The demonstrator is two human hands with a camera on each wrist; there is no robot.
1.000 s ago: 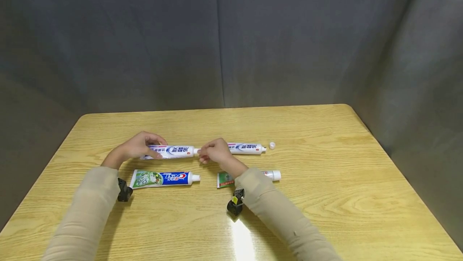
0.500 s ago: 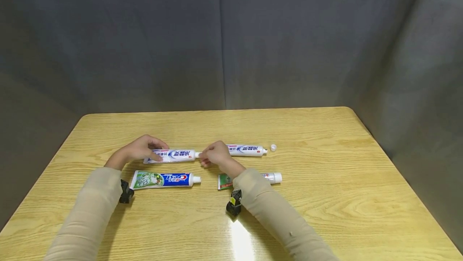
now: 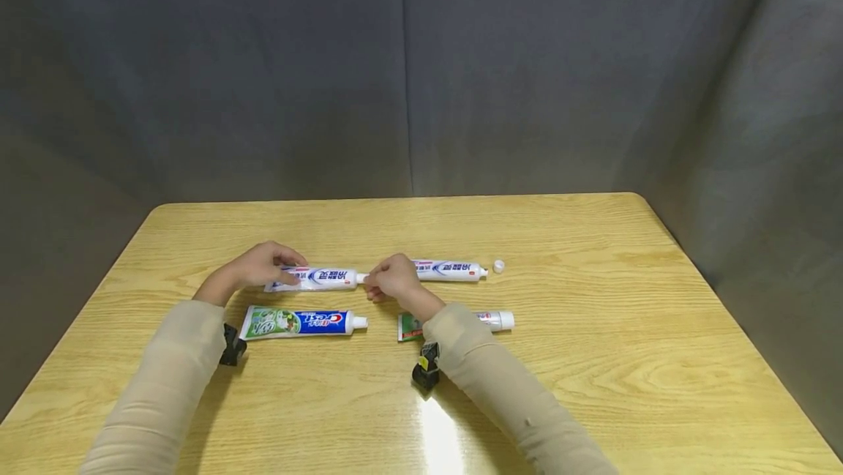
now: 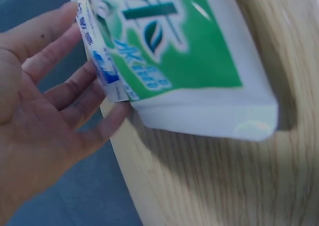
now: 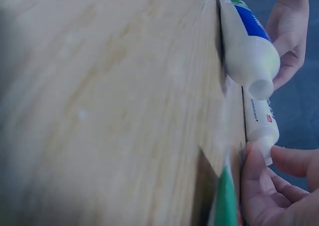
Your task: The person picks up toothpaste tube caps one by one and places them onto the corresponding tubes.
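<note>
Tubes point(image 3: 324, 279) on table point(image 3: 612, 380), apparent cap point(image 3: 498, 266) beside one

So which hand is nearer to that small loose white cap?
The right hand. It pinches the front end of a white tube, off to the left of the loose cap. The left hand, toward that tube's other end, is farther left.
</note>
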